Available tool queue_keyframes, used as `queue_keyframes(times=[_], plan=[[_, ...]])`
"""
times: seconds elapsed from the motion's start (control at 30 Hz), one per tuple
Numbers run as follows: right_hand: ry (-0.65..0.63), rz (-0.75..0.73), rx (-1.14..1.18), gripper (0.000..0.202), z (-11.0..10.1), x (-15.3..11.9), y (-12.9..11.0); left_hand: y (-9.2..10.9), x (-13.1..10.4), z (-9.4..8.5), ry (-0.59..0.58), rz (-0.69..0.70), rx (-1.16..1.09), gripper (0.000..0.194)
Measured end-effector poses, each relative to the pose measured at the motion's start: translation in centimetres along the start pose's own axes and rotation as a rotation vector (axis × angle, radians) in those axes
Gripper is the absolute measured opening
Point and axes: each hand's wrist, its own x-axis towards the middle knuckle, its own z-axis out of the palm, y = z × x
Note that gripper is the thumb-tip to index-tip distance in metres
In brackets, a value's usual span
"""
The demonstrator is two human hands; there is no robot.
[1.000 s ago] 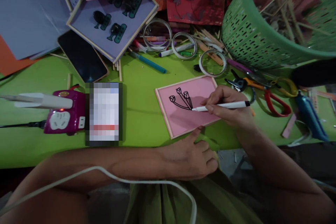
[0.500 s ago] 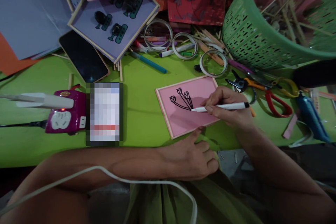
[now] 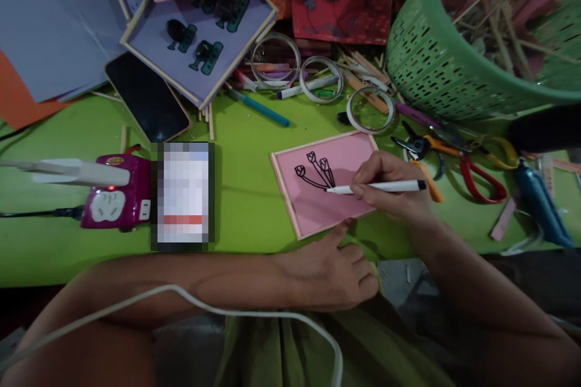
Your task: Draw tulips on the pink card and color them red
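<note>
The white marker with a black end (image 3: 403,185) is gripped between thumb and fingers of the right hand (image 3: 402,205), its tip placed at the foot of the black-line drawing of three flowers (image 3: 324,164). The pink rectangular panel edged with pale wooden strips (image 3: 313,211) is laid on the green desk (image 3: 245,193), just beyond the left hand (image 3: 338,272), index finger stretched to the near edge, other fingers curled; palm hidden, so whether anything is held cannot be told.

Main risk: panel may be swivelled mid-stroke, being steadied apparently by one fingertip. Stems could be merged into a blot, as lines are crowded at the tip. Ink, if wet, could be smeared by a dragged right hand. The whitish tape ring (image 3: 370,131) beyond the right hand could be nudged if the panel is pushed away.
</note>
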Motion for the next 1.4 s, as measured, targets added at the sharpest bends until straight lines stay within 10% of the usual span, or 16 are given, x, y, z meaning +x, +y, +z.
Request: queue_keyframes(times=[1.4], plan=[[-0.199,-0.025,-0.102,0.013,1.8,0.2,-2.4,0.4,-0.1,0.2,-0.018,-0.028,-0.002,0.021]])
